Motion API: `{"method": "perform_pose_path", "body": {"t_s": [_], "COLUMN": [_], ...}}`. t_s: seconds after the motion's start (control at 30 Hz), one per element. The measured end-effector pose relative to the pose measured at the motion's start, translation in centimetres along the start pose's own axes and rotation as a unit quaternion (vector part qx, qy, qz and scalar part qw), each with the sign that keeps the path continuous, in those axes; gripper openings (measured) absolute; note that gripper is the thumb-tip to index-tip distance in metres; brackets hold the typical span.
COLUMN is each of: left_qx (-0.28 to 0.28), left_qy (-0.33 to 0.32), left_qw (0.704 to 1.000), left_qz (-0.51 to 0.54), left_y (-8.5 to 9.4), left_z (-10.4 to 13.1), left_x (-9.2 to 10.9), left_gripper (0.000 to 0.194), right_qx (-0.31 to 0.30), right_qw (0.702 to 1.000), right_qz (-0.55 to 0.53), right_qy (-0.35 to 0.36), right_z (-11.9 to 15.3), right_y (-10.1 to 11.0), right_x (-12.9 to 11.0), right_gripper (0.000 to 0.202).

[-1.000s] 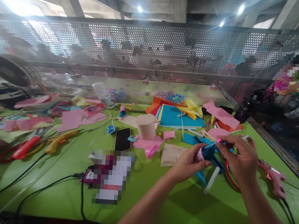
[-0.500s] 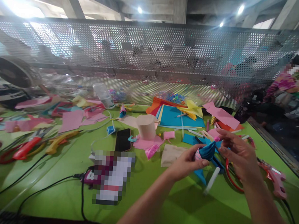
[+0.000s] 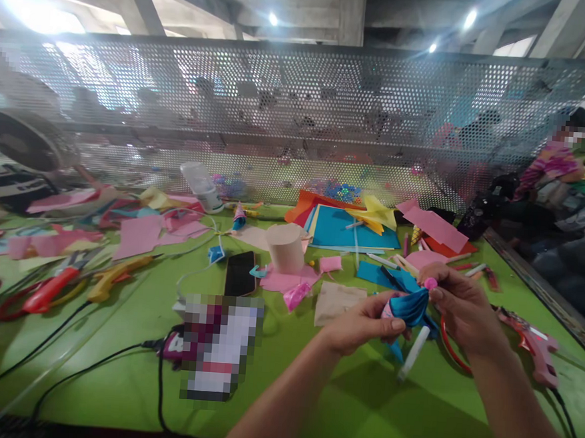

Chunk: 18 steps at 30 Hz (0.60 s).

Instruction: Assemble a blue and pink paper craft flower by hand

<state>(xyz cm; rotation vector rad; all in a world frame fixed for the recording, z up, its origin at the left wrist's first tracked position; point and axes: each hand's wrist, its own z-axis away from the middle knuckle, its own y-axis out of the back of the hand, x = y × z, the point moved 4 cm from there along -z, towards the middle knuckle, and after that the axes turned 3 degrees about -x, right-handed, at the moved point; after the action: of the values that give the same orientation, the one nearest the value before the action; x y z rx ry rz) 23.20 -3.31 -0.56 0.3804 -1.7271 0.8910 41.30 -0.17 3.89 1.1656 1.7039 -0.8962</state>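
My left hand [image 3: 362,324] is closed around a small blue and pink fabric piece [image 3: 411,309], gathered and pleated toward its right end. At that end, my right hand [image 3: 466,314] pinches a small bright pink ball [image 3: 431,283], which looks to be touching the blue tip. Below the fabric piece, a white stick [image 3: 414,353] lies tilted on the table. Behind my hands are blue felt scraps [image 3: 386,276]. Partly hidden by my right hand are red scissor-like handles [image 3: 451,347].
A pink glue gun [image 3: 536,353] with a cord lies at right. At left are a yellow glue gun [image 3: 118,279], red-handled pliers [image 3: 54,289] and felt scraps [image 3: 141,235]. A cream cylinder [image 3: 285,248], a dark phone [image 3: 241,273] and stacked blue sheets [image 3: 349,228] stand or lie mid-table. A perforated metal screen [image 3: 279,121] rises behind.
My right hand has moved down and left to the gathered end, and a pink ball now shows in its fingers. The blue fabric piece has turned toward the right.
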Motion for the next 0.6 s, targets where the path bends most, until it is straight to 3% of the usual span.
{"method": "perform_pose_path", "body": {"t_s": [0.17, 0.27, 0.43, 0.6], "left_qx": [0.002, -0.005, -0.026, -0.035], "left_qy": [-0.001, 0.008, 0.018, 0.031], "left_qw": [1.0, 1.0, 0.999, 0.998], "left_qz": [0.009, 0.021, 0.038, 0.043], "left_y": [0.2, 0.3, 0.0, -0.1], "left_z": [0.1, 0.2, 0.2, 0.2], "left_x": [-0.2, -0.4, -0.4, -0.3], "left_gripper": [0.062, 0.066, 0.061, 0.062], "right_qx": [-0.009, -0.01, -0.003, 0.003], "right_qw": [1.0, 0.998, 0.98, 0.957], "right_qz": [0.021, 0.062, 0.156, 0.219], "right_qy": [0.008, 0.015, 0.126, 0.191], "right_z": [0.2, 0.3, 0.5, 0.7], "right_y": [0.4, 1.1, 1.3, 0.9], "right_x": [0.1, 0.2, -1.0, -2.1], "right_gripper": [0.02, 0.032, 0.025, 0.023]}}
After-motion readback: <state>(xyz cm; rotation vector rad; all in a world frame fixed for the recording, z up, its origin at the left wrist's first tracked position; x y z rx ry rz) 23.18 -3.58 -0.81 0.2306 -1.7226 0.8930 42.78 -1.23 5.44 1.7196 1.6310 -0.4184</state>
